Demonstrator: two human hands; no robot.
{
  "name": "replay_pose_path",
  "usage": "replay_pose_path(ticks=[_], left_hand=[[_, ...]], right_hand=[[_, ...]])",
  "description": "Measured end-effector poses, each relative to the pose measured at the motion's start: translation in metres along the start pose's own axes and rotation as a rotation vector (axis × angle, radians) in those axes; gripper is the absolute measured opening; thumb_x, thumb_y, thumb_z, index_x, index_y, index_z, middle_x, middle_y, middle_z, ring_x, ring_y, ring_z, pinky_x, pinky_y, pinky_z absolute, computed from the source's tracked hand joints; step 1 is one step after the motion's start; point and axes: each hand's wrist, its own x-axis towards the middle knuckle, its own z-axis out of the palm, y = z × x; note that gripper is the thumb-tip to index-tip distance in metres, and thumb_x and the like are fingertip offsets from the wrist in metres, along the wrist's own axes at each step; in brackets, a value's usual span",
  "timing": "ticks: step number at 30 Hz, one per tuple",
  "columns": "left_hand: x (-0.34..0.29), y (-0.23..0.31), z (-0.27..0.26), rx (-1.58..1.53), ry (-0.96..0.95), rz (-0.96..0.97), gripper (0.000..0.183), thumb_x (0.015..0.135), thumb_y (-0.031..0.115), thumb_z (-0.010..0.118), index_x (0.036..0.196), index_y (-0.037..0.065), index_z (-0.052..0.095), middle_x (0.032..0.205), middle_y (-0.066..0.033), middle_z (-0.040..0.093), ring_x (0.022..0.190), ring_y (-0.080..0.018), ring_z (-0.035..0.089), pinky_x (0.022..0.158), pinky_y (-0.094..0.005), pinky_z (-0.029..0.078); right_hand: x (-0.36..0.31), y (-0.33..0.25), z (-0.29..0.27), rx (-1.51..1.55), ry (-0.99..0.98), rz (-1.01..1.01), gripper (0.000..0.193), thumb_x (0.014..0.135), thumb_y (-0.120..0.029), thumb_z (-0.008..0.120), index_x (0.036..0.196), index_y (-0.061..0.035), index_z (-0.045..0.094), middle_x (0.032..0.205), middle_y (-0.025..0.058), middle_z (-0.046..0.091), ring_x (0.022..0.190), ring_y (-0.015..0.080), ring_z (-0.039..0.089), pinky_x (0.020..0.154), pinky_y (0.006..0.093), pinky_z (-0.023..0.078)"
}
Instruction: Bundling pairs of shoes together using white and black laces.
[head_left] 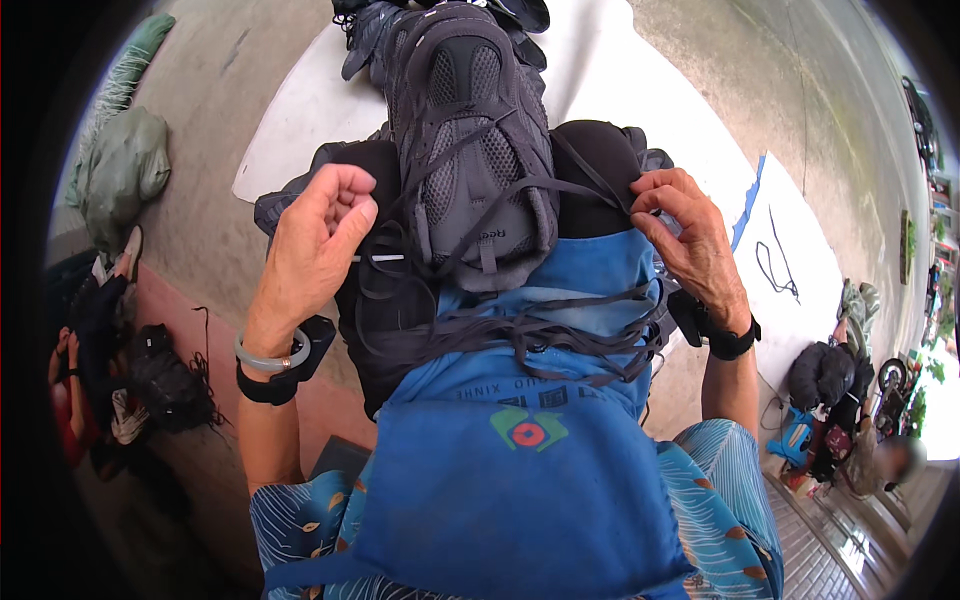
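A dark grey lace-up shoe (475, 185) with mesh panels rests on my lap, its toe pointing away from me and its tongue toward me. Flat dark laces cross it loosely. At the shoe's right side, my right hand (685, 225) pinches a shoelace (580, 188) that runs taut across from the tongue. Left of the shoe, my left hand (325, 225) is raised with half-curled fingers; thumb and index tips are apart, and I see nothing between them. Below it hangs a white lace tip (380, 258). A bundle of dark laces (540, 335) lies across my blue apron (520, 490).
More dark shoes (375, 35) sit beyond on a white sheet (315, 110), where a thin dark cord (775, 255) also lies. Green sacks (125, 165) stand far left. People sit on both sides, with a dark pile (170, 375) by the left one.
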Motion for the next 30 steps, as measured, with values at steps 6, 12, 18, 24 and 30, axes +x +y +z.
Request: replay_pose_path(ticks=[6,12,18,24,30], left_hand=[[0.026,0.027,0.028,0.183,-0.002,0.173,0.022,0.087,0.014,0.065,0.099,-0.001,0.055,0.081,-0.0056,0.055,0.066,-0.0112,0.051,0.062,-0.0247,0.046],[0.027,0.020,0.031,0.262,0.048,0.271,0.019,0.095,0.021,0.055,0.087,0.004,0.050,0.070,0.0025,0.046,0.064,-0.0055,0.044,0.060,-0.0210,0.039],[0.016,0.014,0.039,0.033,0.087,0.029,0.017,0.098,0.021,0.049,0.091,0.006,0.046,0.068,0.0020,0.047,0.059,-0.0041,0.047,0.054,-0.0202,0.044],[0.015,-0.005,0.046,0.070,0.110,0.043,0.017,0.099,0.020,0.047,0.089,0.006,0.044,0.064,0.0031,0.043,0.053,-0.0038,0.044,0.049,-0.0202,0.043],[0.011,-0.001,0.046,0.110,0.172,0.209,0.010,0.094,0.007,0.051,0.103,0.001,0.050,0.065,-0.0068,0.053,0.056,-0.0158,0.055,0.051,-0.0300,0.044]], right_hand=[[0.009,0.000,-0.003,-0.196,0.083,0.135,0.015,0.080,-0.010,0.066,0.092,-0.0014,0.063,0.103,0.0133,0.059,0.095,0.0293,0.058,0.080,0.0359,0.048],[0.048,-0.017,0.034,-0.485,0.076,-0.268,0.030,0.079,-0.011,0.066,0.107,-0.0008,0.059,0.109,0.0140,0.055,0.105,0.0323,0.051,0.091,0.0392,0.040],[0.056,-0.018,0.035,-0.178,0.060,-0.245,0.013,0.084,-0.007,0.059,0.095,-0.0004,0.059,0.090,0.0112,0.057,0.085,0.0261,0.057,0.078,0.0352,0.046],[0.029,-0.063,0.055,-0.032,-0.094,-0.017,0.051,0.084,-0.022,0.067,0.122,-0.0019,0.040,0.092,0.0205,0.061,0.077,0.0381,0.063,0.065,0.0411,0.052],[0.017,-0.050,0.075,0.074,0.023,-0.049,0.051,0.087,-0.015,0.060,0.130,-0.0054,0.034,0.092,0.0250,0.059,0.080,0.0439,0.062,0.070,0.0438,0.050]])
